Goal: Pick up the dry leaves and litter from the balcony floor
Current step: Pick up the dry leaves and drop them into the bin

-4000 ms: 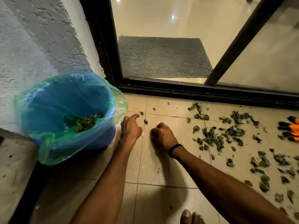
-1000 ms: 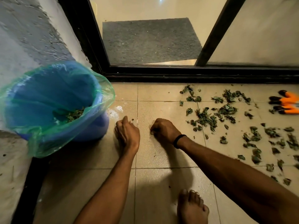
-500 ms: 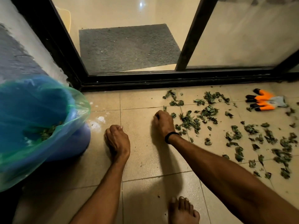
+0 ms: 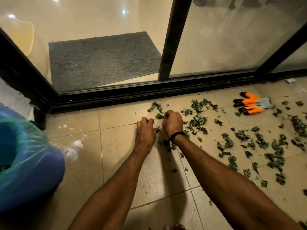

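The right hand [image 4: 172, 124] curled its fingers around dry leaves [image 4: 198, 120] at the scatter's left edge. The left hand [image 4: 145, 132] rested bent fingertips on the floor [image 4: 116, 146] just beside it, its contents unclear. Crumpled, dark green leaves lay strewn rightward.

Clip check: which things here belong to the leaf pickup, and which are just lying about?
Part of the job: dry leaves; lined blue bin; left hand; right hand, fingers curled into the leaves.
Lying about: orange gloves; grey doormat behind the glass; small white scrap by the door track, possibly litter.
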Motion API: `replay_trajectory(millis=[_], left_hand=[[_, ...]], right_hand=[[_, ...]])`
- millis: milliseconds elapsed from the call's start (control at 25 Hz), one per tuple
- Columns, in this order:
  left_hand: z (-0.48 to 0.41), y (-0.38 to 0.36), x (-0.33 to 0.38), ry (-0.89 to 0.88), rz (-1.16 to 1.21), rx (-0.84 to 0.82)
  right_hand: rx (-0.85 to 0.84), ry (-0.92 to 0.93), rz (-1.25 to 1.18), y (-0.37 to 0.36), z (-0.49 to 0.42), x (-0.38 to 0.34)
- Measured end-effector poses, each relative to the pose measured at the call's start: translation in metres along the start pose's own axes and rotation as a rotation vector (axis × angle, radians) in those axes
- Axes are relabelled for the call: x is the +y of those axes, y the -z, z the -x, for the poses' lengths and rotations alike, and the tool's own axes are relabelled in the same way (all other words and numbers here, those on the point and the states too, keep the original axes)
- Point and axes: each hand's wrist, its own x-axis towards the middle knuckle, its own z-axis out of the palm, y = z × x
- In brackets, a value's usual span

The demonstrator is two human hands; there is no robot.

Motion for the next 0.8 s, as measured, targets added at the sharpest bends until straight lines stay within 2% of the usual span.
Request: replay_trajectory(millis=[80, 160, 320, 400, 600, 720, 800], left_hand=[[0.002, -0.006, -0.003, -0.034, 0.0, 0.05], [0.0, -0.004, -0.006, -0.005, 0.092, 0.098], [-0.032, 0.012, -0.008, 0.044, 0.19, 0.191], [-0.057, 0.016, -0.001, 0.007, 0.137, 0.167], [-0.096, -0.002, 0.011, -0.14, -0.081, -0.054], [-0.086, -0.01, 0.005, -0.223, -0.033, 0.013], [-0.074, -0.007, 0.002, -0.207, 0.028, 0.069]], right_hand=[[-0.001, -0.065, -0.026, 0.0, -0.02, 0.0], [-0.07, -0.09, -0.04, -0.004, -0.028, -0.001], [-0.085, -0.033, 0.048, -0.019, -0.032, 0.002], [-0.056, -0.03, 0.047, -0.016, -0.035, 0.004], [0.024, -0.135, 0.011, 0.013, -0.051, 0.016], [0.013, -0.14, 0.0, 0.026, -0.063, 0.02], [-0.047, -0.093, -0.058, 0.023, -0.068, 0.015]])
